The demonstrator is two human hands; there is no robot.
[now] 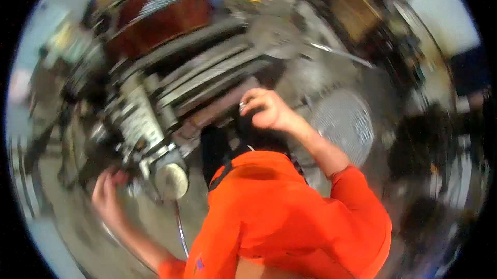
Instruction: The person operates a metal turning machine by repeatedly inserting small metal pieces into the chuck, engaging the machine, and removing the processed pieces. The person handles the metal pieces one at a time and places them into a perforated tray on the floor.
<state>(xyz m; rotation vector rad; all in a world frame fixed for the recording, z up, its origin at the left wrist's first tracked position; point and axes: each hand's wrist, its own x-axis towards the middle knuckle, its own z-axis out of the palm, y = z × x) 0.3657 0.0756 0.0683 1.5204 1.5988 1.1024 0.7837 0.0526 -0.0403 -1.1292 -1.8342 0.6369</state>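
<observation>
My right hand [265, 111] is above my lap, in front of the long metal bed of a lathe-like machine [207, 79]. Its fingers are curled together, and a small shiny metal piece [242, 106] shows at the fingertips; its exact kind is too blurred to tell. Out to the left, my left hand [107, 193] reaches beside the machine's pale round handwheel [176, 181]. Motion smears its fingers. A blurred reddish patch lies by those fingertips, and I cannot make out whether the hand holds anything.
Behind the machine bed stands a red-brown bin [155, 26] with many thin silvery pieces in it. A round grey wire-mesh guard, like a fan's [342, 126], is close to my right forearm. Boxes and dark clutter fill the far right. A metal rod [341, 54] sticks out beyond the bed.
</observation>
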